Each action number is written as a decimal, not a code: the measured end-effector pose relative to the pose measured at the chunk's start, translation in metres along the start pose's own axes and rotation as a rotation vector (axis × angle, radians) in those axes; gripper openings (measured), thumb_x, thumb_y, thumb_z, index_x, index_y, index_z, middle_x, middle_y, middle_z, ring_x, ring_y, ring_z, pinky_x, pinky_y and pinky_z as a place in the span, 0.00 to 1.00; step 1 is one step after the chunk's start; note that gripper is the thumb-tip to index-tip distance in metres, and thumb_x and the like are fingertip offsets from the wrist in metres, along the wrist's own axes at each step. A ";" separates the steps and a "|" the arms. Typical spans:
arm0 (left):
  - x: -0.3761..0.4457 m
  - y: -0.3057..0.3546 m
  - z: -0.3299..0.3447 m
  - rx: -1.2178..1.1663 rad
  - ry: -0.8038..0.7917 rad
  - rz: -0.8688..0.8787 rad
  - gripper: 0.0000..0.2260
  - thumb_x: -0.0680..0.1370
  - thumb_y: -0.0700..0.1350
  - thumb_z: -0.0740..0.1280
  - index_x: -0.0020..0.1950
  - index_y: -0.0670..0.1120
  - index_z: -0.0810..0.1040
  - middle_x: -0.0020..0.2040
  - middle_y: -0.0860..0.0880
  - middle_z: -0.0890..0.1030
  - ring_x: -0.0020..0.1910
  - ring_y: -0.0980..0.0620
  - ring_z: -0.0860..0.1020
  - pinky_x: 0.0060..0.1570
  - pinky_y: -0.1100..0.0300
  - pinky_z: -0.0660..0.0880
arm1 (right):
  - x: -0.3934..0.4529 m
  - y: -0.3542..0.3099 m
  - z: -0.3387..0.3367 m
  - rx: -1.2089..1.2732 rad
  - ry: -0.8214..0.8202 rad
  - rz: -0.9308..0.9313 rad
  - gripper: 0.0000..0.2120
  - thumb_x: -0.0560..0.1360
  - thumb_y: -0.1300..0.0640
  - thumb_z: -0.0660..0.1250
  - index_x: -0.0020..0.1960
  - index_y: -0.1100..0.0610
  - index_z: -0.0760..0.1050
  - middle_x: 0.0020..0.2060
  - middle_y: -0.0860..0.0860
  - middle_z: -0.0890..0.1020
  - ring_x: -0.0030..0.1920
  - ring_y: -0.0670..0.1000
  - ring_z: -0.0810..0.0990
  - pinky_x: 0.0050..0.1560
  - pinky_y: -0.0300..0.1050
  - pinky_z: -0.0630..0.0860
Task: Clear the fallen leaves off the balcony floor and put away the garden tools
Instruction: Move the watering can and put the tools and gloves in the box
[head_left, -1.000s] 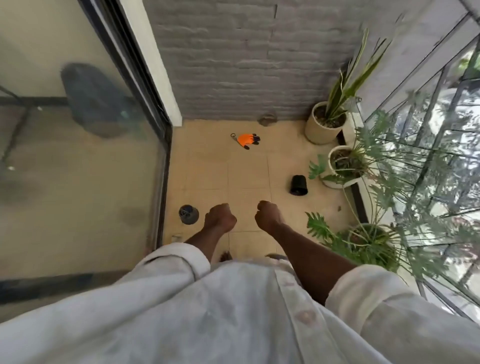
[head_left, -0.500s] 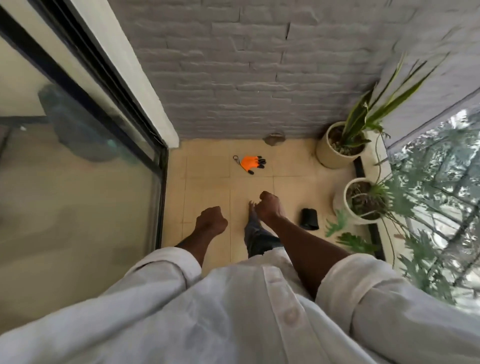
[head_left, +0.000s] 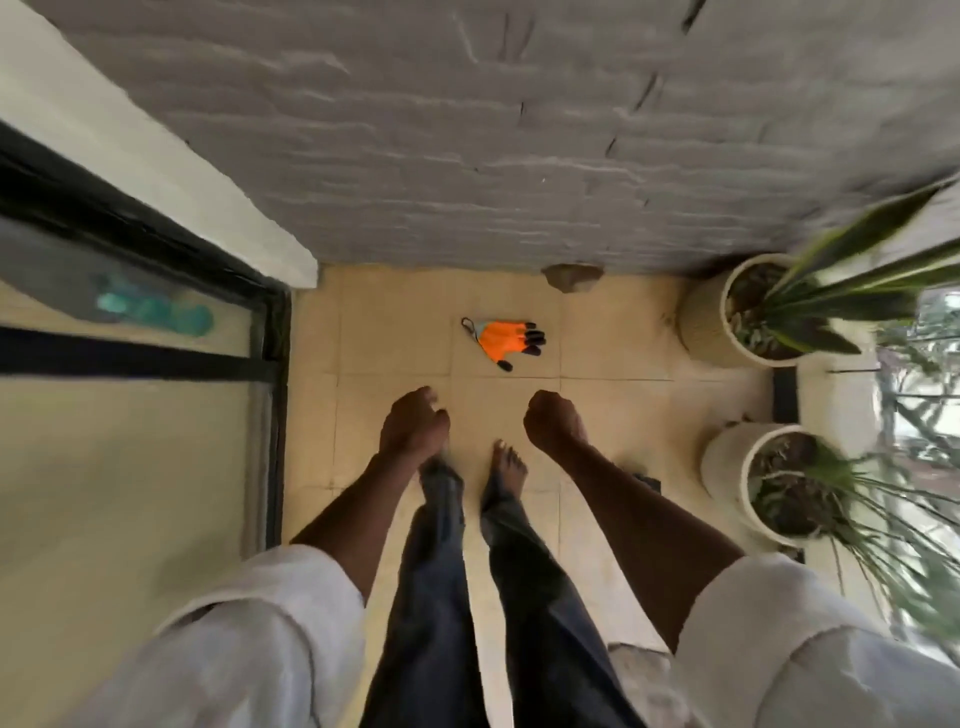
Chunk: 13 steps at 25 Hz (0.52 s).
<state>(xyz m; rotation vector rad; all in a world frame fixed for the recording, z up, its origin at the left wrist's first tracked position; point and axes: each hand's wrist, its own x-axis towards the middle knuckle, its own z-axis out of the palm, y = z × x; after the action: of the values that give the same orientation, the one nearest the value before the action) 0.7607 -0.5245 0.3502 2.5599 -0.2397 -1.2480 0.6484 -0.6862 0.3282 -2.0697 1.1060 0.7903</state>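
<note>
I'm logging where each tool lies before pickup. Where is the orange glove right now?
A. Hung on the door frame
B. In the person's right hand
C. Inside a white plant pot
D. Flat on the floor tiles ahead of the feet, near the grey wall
D: the orange glove lies on the floor tiles, beyond both hands and touched by neither, short of the grey wall.

Both hands hang empty over the beige tiled balcony floor (head_left: 613, 338): the left hand (head_left: 413, 428) with fingers loosely curled, the right hand (head_left: 553, 421) closed in a fist. Beyond them lies an orange gardening glove with black fingertips (head_left: 506, 338). Two pale round plant pots (head_left: 698, 317) stand at the right.
</note>
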 end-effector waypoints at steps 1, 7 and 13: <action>0.041 -0.005 0.012 0.036 -0.010 0.006 0.16 0.77 0.46 0.63 0.64 0.45 0.76 0.64 0.46 0.79 0.61 0.44 0.76 0.57 0.55 0.73 | 0.041 0.002 0.011 -0.023 -0.016 0.001 0.13 0.74 0.62 0.60 0.55 0.63 0.77 0.55 0.63 0.81 0.56 0.63 0.79 0.49 0.47 0.76; 0.256 -0.063 0.108 0.167 -0.020 0.050 0.19 0.79 0.46 0.63 0.70 0.45 0.72 0.67 0.44 0.76 0.64 0.44 0.75 0.61 0.53 0.72 | 0.272 0.037 0.113 -0.104 -0.046 0.038 0.15 0.77 0.61 0.59 0.63 0.61 0.74 0.62 0.61 0.77 0.62 0.62 0.76 0.55 0.48 0.74; 0.366 -0.091 0.184 0.106 0.062 0.064 0.16 0.79 0.43 0.63 0.67 0.43 0.74 0.66 0.42 0.76 0.64 0.44 0.74 0.59 0.53 0.72 | 0.413 0.038 0.179 -0.319 0.148 -0.115 0.31 0.76 0.61 0.65 0.75 0.62 0.58 0.75 0.61 0.59 0.73 0.63 0.60 0.68 0.57 0.64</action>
<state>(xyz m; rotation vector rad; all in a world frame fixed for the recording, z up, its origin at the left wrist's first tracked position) 0.8423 -0.5695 -0.0593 2.6524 -0.3807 -1.1601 0.7700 -0.7581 -0.1006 -2.4685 0.9766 0.8092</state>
